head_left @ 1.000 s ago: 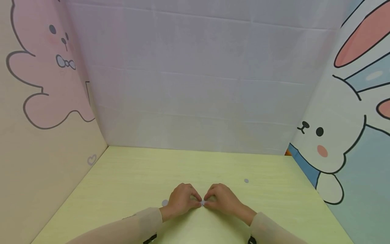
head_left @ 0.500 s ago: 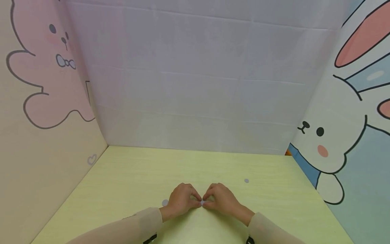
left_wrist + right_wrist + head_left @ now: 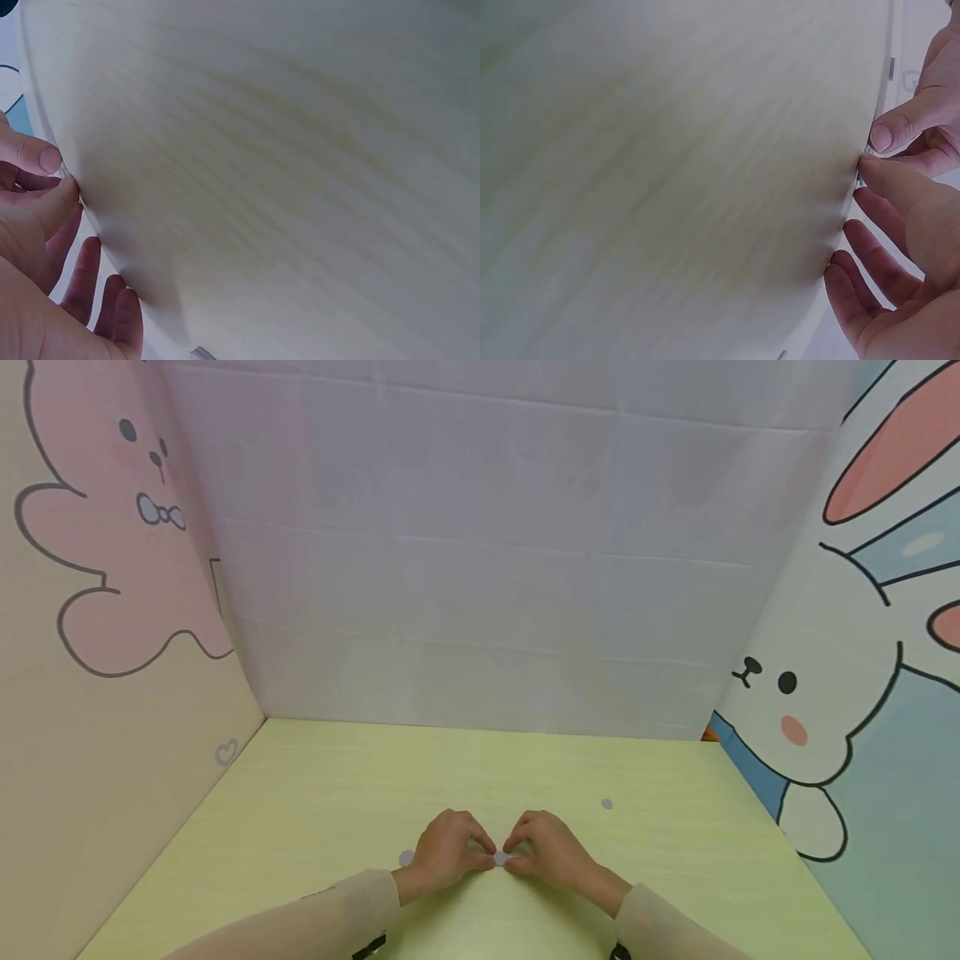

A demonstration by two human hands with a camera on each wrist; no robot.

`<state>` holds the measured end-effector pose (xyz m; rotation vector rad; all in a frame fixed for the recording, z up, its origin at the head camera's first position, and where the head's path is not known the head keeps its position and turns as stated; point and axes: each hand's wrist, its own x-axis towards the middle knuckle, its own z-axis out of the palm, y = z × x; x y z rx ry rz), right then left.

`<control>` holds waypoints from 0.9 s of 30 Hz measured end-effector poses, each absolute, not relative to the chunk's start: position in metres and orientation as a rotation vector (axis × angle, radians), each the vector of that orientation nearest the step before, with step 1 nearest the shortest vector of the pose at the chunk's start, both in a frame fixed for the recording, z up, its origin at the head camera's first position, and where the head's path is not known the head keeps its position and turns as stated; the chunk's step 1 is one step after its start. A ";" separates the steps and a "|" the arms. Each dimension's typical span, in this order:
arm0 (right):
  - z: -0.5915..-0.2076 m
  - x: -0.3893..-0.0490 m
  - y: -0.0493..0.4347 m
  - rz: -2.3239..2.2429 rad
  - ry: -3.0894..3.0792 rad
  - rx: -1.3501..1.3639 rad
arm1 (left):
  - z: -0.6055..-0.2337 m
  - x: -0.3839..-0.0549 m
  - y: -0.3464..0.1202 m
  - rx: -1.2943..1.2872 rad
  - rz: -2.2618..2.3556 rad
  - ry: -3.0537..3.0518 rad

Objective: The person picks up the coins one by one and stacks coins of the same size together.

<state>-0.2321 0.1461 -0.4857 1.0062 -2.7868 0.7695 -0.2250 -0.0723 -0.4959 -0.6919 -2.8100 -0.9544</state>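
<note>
A small round grey disc (image 3: pixel 500 858), flat like a coin, is at the middle of the pale yellow table (image 3: pixel 450 777) between the two hands. From the left, my left hand (image 3: pixel 448 847) pinches its edge with thumb and fingertip. My right hand (image 3: pixel 553 853) mirrors this from the right, thumb and fingertip at the opposite edge. In the left wrist view the left hand's (image 3: pixel 45 247) thumb almost meets the other thumb; the right wrist view shows the right hand (image 3: pixel 907 255) likewise. Fingertips cover most of the disc in both wrist views.
A second grey disc (image 3: pixel 406 858) lies just left of the left wrist. Farther back on the right lies another grey disc (image 3: pixel 607 804). A white cloth (image 3: pixel 480 568) hangs behind the table, with a cartoon-printed panel (image 3: pixel 810 718) on the right and a printed left panel (image 3: pixel 135 710).
More of the middle disc's face shows now than before. The right hand has shifted slightly left, then slightly right again. The left hand and the other discs stay in place.
</note>
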 end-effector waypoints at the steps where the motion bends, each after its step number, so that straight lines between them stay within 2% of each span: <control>1: -0.486 -0.232 0.146 0.765 -2.785 1.007 | -0.496 -0.225 -0.072 -0.695 -0.953 -2.810; 27: -0.488 -0.233 0.145 0.775 -2.788 0.975 | -0.496 -0.225 -0.073 -0.715 -0.943 -2.821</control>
